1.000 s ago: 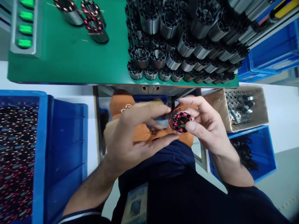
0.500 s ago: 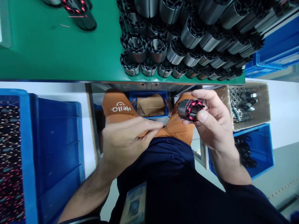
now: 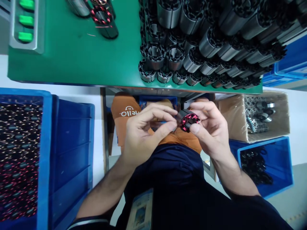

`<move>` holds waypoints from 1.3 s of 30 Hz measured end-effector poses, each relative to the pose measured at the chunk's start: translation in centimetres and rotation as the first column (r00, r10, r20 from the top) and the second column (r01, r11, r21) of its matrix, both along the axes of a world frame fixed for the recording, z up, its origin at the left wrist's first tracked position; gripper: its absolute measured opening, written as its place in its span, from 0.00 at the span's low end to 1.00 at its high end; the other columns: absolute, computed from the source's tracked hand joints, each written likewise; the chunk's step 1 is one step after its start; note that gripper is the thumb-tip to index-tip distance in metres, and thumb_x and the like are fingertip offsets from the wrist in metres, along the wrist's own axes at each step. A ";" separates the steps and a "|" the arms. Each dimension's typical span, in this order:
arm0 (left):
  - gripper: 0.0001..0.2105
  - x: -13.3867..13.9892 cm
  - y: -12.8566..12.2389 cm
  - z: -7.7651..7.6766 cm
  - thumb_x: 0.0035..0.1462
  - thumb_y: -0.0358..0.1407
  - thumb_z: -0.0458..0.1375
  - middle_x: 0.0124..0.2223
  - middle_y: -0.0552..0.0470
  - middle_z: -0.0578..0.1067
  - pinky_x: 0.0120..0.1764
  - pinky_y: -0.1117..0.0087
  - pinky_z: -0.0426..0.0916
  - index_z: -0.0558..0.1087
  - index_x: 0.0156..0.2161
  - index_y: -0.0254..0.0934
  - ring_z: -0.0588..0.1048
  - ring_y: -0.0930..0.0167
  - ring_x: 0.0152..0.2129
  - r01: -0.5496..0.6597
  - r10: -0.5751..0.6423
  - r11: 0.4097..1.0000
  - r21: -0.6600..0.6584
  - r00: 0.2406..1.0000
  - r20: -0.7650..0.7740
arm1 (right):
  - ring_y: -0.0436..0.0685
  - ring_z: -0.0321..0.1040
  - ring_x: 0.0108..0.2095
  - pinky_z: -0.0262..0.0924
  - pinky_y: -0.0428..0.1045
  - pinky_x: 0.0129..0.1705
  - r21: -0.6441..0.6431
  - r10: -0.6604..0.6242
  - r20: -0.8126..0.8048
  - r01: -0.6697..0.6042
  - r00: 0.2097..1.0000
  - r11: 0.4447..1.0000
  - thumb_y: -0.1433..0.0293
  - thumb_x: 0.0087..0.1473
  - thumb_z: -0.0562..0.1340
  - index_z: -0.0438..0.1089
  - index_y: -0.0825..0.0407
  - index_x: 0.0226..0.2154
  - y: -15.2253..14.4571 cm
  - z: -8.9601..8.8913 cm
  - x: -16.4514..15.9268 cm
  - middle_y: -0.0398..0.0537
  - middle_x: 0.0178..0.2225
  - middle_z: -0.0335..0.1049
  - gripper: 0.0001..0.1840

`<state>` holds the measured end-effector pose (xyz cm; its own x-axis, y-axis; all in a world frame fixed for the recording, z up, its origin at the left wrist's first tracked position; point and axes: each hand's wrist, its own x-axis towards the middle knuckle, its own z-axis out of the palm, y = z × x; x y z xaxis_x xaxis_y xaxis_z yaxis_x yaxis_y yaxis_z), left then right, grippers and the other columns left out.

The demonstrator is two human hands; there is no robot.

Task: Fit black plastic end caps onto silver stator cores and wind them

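Note:
My right hand [image 3: 212, 127] grips a motor stator [image 3: 188, 120] above my lap, thumb on its near rim and fingers behind it. The stator has a dark cylindrical body and red windings around its open end, which faces the camera and tilts to the right. My left hand [image 3: 148, 131] is just left of the stator, thumb and fingers curved and apart. Its fingertips are at the stator's left side; whether they touch it cannot be made out.
Stacked stator cores [image 3: 176, 56] cover the right of the green table [image 3: 79, 60]. Several wound stators [image 3: 106, 25] stand at the back left, near green buttons [image 3: 26, 36]. A blue crate [image 3: 44, 159] of wound parts is at left. At right are a lined carton [image 3: 233, 118] and a blue bin [image 3: 280, 166].
The stator in my right hand has moved left and turned slightly. My left hand has opened from a pinch and come to the stator's left side. The view has shifted left.

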<state>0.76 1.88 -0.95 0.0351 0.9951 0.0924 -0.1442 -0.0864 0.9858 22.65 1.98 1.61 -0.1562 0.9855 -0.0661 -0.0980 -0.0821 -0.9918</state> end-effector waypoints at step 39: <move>0.20 -1.2 -0.9 1.0 0.63 0.40 0.86 0.50 0.60 0.93 0.42 0.65 0.89 0.89 0.57 0.53 0.91 0.68 0.39 0.054 0.153 0.912 0.406 0.875 -0.459 | 0.59 0.79 0.40 0.83 0.59 0.53 0.296 -0.165 0.235 0.091 0.958 0.951 0.64 0.72 0.83 0.94 0.37 0.46 0.8 0.2 2.2 0.43 0.37 0.85 0.03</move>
